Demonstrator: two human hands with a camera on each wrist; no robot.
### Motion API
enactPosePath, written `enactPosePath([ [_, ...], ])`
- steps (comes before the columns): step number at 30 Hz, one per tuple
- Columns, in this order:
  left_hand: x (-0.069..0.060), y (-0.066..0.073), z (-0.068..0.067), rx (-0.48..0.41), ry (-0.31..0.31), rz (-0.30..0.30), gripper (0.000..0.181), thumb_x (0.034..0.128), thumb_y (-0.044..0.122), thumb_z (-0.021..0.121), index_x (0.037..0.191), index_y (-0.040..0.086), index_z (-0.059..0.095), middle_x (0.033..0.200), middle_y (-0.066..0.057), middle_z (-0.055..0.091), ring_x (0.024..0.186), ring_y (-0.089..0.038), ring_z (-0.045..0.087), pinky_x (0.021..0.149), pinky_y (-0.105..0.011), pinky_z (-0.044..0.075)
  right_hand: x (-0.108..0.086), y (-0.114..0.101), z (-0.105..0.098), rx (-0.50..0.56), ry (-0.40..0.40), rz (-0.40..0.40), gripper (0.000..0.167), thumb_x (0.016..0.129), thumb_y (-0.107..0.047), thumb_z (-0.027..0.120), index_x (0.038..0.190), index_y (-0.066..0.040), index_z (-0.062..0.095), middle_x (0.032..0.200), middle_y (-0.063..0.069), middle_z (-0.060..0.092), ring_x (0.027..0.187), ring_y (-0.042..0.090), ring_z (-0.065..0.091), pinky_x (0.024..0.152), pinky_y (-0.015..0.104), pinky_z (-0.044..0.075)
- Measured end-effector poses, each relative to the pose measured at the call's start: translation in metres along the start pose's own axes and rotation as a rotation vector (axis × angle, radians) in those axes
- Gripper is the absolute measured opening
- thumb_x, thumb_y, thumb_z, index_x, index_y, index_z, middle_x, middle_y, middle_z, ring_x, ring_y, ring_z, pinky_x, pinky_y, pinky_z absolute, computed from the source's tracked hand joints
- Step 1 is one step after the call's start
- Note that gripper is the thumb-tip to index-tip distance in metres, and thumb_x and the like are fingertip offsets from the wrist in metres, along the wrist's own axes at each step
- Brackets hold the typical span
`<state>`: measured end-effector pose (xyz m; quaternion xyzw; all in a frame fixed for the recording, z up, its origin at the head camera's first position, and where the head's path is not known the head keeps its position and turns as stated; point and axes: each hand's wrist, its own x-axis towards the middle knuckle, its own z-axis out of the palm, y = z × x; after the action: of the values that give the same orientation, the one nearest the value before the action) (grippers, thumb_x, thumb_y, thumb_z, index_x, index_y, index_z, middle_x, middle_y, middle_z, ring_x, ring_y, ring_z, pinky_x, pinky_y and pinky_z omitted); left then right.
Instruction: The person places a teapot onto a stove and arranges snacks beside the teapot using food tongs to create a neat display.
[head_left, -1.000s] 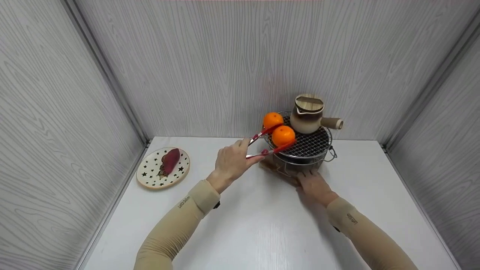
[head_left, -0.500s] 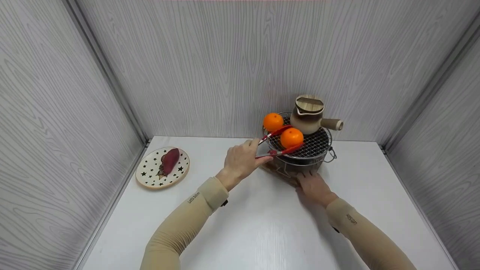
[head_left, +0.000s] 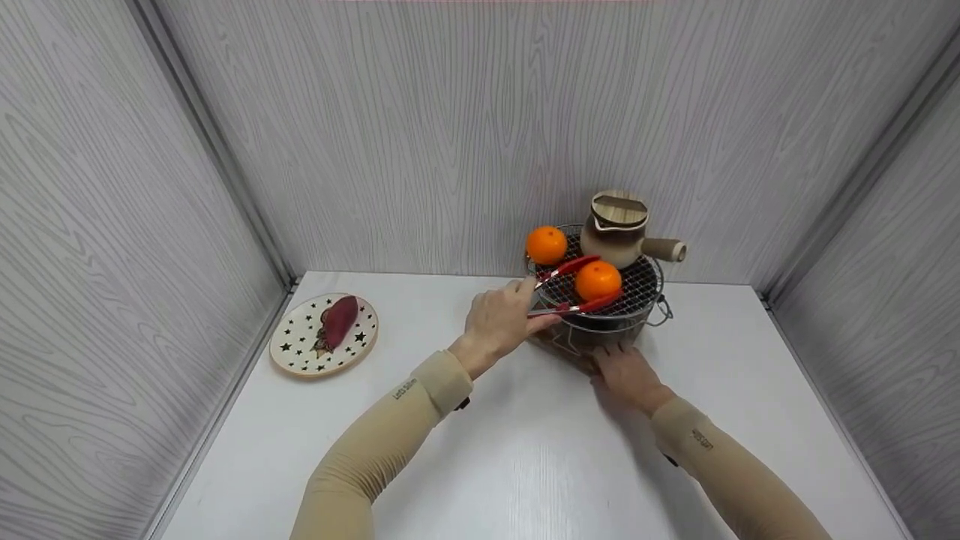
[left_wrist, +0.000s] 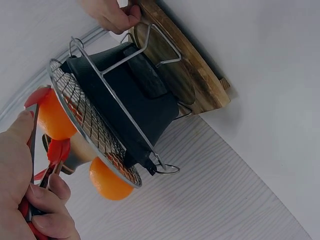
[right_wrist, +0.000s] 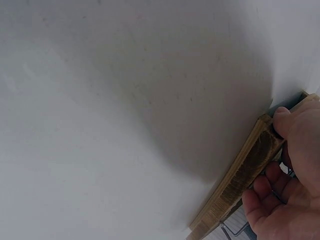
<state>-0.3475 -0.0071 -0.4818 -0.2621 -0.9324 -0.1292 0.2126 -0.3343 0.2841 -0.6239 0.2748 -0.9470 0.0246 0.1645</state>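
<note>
In the head view the left hand (head_left: 499,319) grips red-tipped tongs (head_left: 598,302) whose ends lie around an orange (head_left: 598,281) on the round wire grill (head_left: 637,291). A second orange (head_left: 547,245) sits at the grill's back left. Behind the tonged orange stands a lidded brown and cream pot (head_left: 609,244). Below the grill, the right hand (head_left: 626,375) holds the edge of the wooden base; in the right wrist view its thumb and fingers lie on either side of the board (right_wrist: 240,175). The left wrist view shows the black stove body (left_wrist: 125,90) above this board.
On the left of the white table (head_left: 525,450) lies a star-patterned plate (head_left: 300,349) bearing a dark red sweet potato (head_left: 341,321). The pot's handle (head_left: 664,249) points right, past the grill's rim. Grey wood-grain panels (head_left: 420,135) enclose the back and sides.
The left hand, with the tongs, has moved right and slightly towards the front. Between the tong tips, the orange has shifted the same way, apart from the other orange. The right hand stays put.
</note>
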Motion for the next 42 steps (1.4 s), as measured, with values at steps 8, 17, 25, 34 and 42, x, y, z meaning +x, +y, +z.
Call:
enactPosePath([
  [8,0.007,0.006,0.004,-0.005,-0.022,-0.008,0.067,0.0992,0.071,0.072,0.125,0.009,0.067,0.093,-0.008,0.077,0.067,-0.026,0.07,0.058,-0.04,0.058,0.0,0.0,0.001,0.015,-0.018,0.015,0.047,0.093,-0.016,0.089,0.126,0.003,0.062,0.124,0.03,0.064,0.116,0.052,0.063,0.092,0.066,0.06],
  [17,0.014,0.015,0.007,0.013,-0.039,-0.002,0.069,0.1,0.073,0.069,0.127,0.01,0.065,0.091,-0.006,0.074,0.07,-0.025,0.073,0.06,-0.04,0.061,-0.001,-0.001,0.0,-0.054,0.049,-0.025,0.046,0.089,-0.013,0.09,0.121,0.005,0.063,0.121,0.028,0.066,0.113,0.049,0.064,0.091,0.062,0.061],
  [25,0.015,0.019,0.011,-0.009,-0.052,-0.023,0.069,0.0996,0.072,0.071,0.128,0.01,0.064,0.095,-0.008,0.074,0.071,-0.025,0.071,0.06,-0.04,0.059,-0.001,-0.002,-0.002,-0.089,0.069,-0.041,0.046,0.088,-0.017,0.093,0.117,0.003,0.064,0.116,0.024,0.067,0.11,0.045,0.065,0.096,0.059,0.06],
  [34,0.013,0.018,0.013,-0.048,-0.064,-0.061,0.072,0.0978,0.073,0.072,0.131,0.01,0.064,0.102,-0.007,0.076,0.077,-0.025,0.074,0.065,-0.042,0.061,-0.002,0.015,0.021,-0.011,0.152,-0.088,0.047,0.088,-0.018,0.089,0.119,0.001,0.06,0.116,0.024,0.064,0.108,0.046,0.062,0.083,0.065,0.058],
  [42,0.009,0.017,0.013,-0.03,-0.026,-0.045,0.07,0.0955,0.074,0.074,0.122,0.01,0.064,0.091,-0.005,0.072,0.068,-0.022,0.069,0.06,-0.039,0.06,-0.003,0.003,0.004,-0.05,0.106,-0.065,0.049,0.085,-0.018,0.094,0.113,0.003,0.061,0.11,0.025,0.065,0.106,0.046,0.064,0.088,0.061,0.059],
])
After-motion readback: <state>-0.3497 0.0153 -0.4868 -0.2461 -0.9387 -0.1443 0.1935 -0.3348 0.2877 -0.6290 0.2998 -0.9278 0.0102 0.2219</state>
